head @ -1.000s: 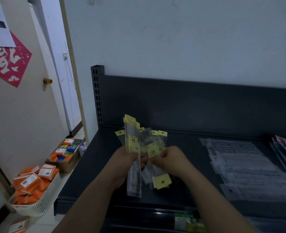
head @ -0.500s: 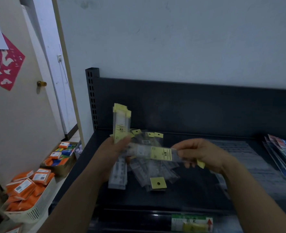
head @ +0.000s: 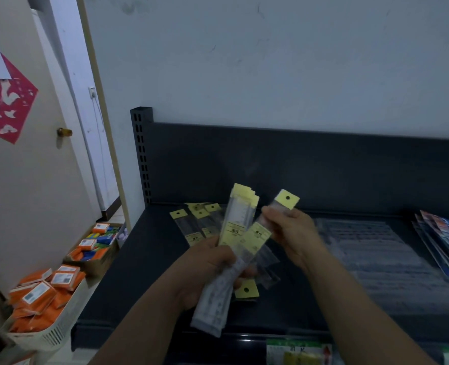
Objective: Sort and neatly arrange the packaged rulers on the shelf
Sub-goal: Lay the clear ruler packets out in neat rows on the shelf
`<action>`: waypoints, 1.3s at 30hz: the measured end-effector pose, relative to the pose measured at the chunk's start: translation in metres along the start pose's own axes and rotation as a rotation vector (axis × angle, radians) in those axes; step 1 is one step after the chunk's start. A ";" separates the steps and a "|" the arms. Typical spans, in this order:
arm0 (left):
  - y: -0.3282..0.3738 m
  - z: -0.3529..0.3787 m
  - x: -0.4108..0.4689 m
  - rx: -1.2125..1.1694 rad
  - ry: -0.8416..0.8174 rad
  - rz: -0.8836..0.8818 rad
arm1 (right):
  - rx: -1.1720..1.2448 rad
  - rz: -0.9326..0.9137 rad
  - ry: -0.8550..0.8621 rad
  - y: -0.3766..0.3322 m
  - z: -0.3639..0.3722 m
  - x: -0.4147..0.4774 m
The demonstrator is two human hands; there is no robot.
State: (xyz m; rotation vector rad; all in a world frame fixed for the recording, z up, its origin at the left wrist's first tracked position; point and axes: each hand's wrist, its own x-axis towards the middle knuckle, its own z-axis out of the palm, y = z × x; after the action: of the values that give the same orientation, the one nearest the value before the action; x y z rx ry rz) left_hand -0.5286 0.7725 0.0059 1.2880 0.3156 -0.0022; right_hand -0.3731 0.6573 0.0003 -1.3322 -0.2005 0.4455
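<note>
Well, across the dark shelf (head: 139,267) a loose heap of packaged rulers (head: 191,227) lies behind my hands. My left hand (head: 205,270) is curled round an upright bundle (head: 240,217); my right hand (head: 294,233) pinches one ruler (head: 257,234) just below its yellow header (head: 287,199), I think. Likely light, stiff, slippery: best held at the header.

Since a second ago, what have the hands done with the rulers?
The right hand pulled one packaged ruler out sideways to the right, then turned it header-up and brought it back against the bundle. The left hand gripped that bundle throughout. The loose rulers on the shelf stayed put.
</note>
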 end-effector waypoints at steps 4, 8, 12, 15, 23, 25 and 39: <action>-0.005 -0.006 -0.001 0.090 0.038 0.008 | -0.358 -0.071 -0.158 0.006 0.007 0.004; -0.006 -0.027 0.005 -0.014 0.268 0.086 | -0.844 -0.138 -0.131 0.008 0.006 0.002; -0.012 -0.039 0.017 0.011 0.428 0.074 | -1.324 -0.121 -0.164 0.024 0.021 -0.008; -0.015 -0.041 0.019 0.042 0.425 0.065 | -1.293 -0.121 -0.111 0.029 0.027 -0.007; -0.010 -0.040 0.015 -0.035 0.382 0.053 | -1.158 -0.052 -0.110 0.019 0.018 -0.005; -0.009 -0.041 0.015 -0.047 0.384 0.046 | -1.201 -0.031 -0.113 0.015 0.017 -0.005; 0.012 -0.047 0.007 -0.090 0.456 0.162 | -0.347 0.145 -0.414 -0.023 -0.032 -0.010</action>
State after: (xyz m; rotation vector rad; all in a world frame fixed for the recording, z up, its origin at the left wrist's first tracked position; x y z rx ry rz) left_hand -0.5301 0.8210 0.0037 1.2131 0.5929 0.4436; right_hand -0.3649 0.6212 0.0163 -1.5880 -0.5460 0.8384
